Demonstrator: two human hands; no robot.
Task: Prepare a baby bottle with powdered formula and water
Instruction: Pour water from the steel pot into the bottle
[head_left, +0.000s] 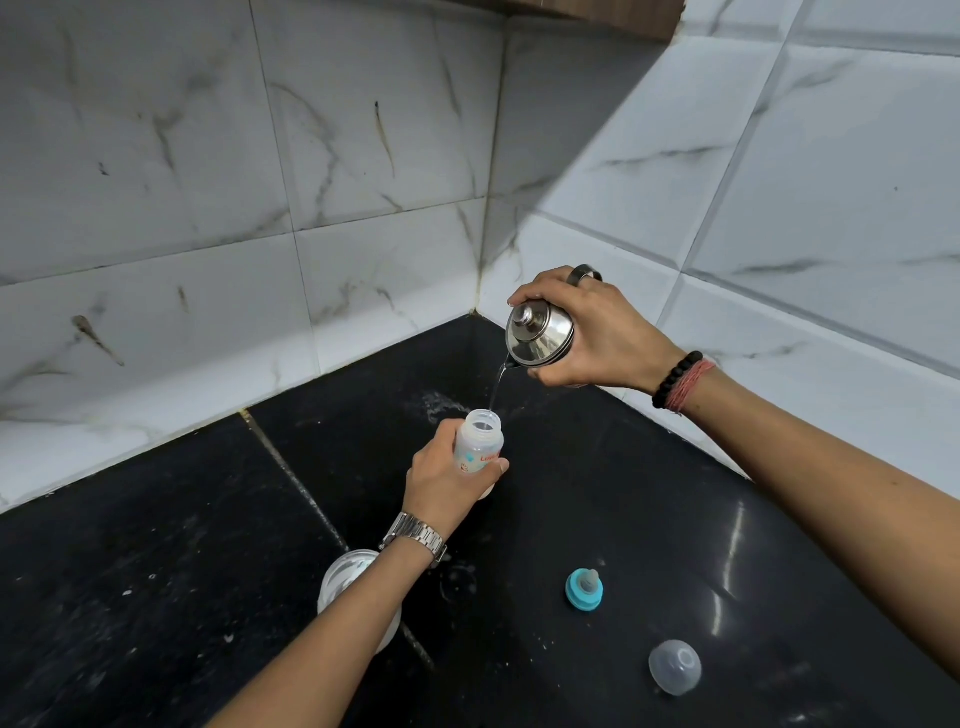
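Black counter: bottle upright, mouth up; steel jug tipped over it.

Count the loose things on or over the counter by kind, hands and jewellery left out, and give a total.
Bottle: 1
Steel kettle: 1
Teat ring: 1
Clear cap: 1
White container: 1
Total: 5
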